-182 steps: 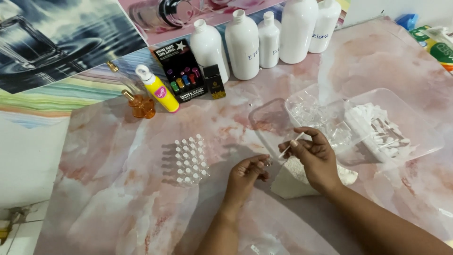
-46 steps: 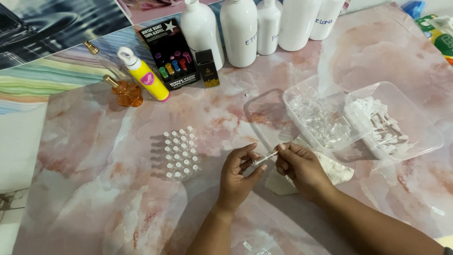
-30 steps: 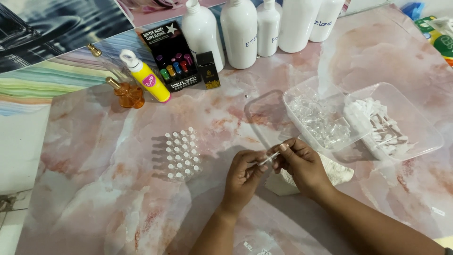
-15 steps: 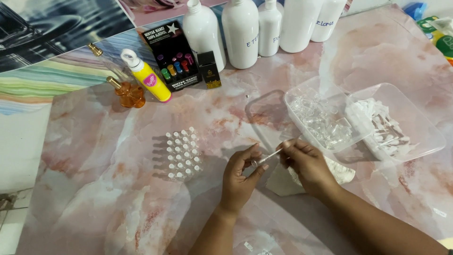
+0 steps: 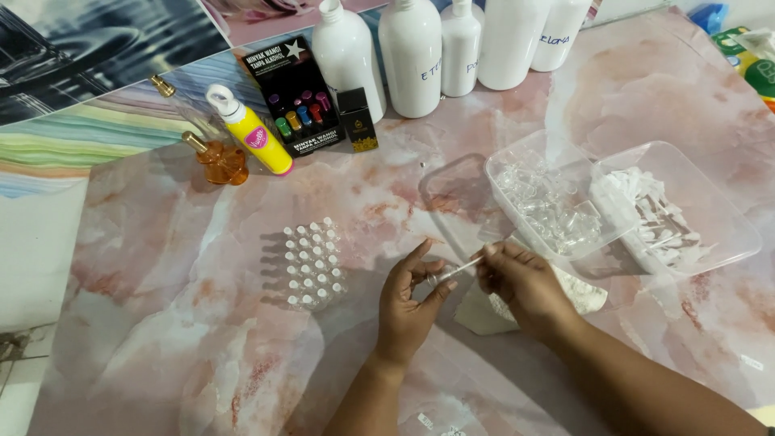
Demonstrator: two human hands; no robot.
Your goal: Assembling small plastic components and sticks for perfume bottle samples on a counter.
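**Thin stick meets small clear vial**

The left hand (image 5: 408, 303) pinches a small clear vial (image 5: 438, 277) between thumb and fingertips, above the marble table (image 5: 161, 323). The right hand (image 5: 525, 284) is closed on a thin white stick (image 5: 471, 263), its tip at the vial's mouth. Keeping both hands close and the stick in line with the opening should help. A block of capped vials (image 5: 313, 264) stands to the left; clear trays (image 5: 565, 202) sit behind.

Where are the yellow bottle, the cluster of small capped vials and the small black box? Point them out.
yellow bottle (image 5: 260, 141), head view, on its yellow body.
cluster of small capped vials (image 5: 313, 264), head view, on the middle vials.
small black box (image 5: 356, 119), head view, on its front face.
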